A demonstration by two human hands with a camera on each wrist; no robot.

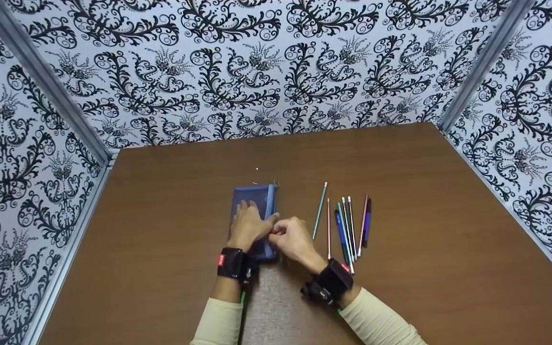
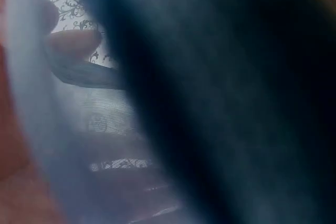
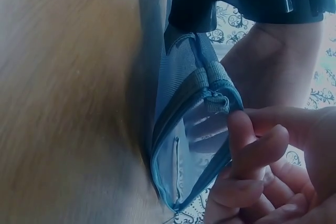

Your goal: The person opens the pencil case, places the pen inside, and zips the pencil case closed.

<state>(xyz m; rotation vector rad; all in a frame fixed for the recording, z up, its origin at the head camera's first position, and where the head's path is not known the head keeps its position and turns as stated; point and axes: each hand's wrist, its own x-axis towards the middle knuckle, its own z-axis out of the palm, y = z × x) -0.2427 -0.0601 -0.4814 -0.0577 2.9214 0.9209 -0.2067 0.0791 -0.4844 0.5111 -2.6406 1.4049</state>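
A blue mesh zip pencil case (image 1: 243, 194) lies upright to the view on the brown table, its zip side to the right. My left hand (image 1: 248, 225) rests over it with the fingers straight and the thumb out towards the zip. My right hand (image 1: 296, 238) is at the case's right edge, fingers curled, and pinches the rim beside the zip. In the right wrist view the pencil case (image 3: 178, 108) gapes at its zip, and fingers show through the mesh. Mesh and dark blur fill most of the left wrist view, with a fingertip (image 2: 79, 43) near its upper left.
Right of the hands lie several pencils and pens, among them a teal pencil (image 1: 320, 211), a red pencil (image 1: 329, 230), a blue pen (image 1: 341, 232) and a dark pen (image 1: 367, 225). Patterned black-and-white panels (image 1: 237, 72) stand around the table (image 1: 161, 230).
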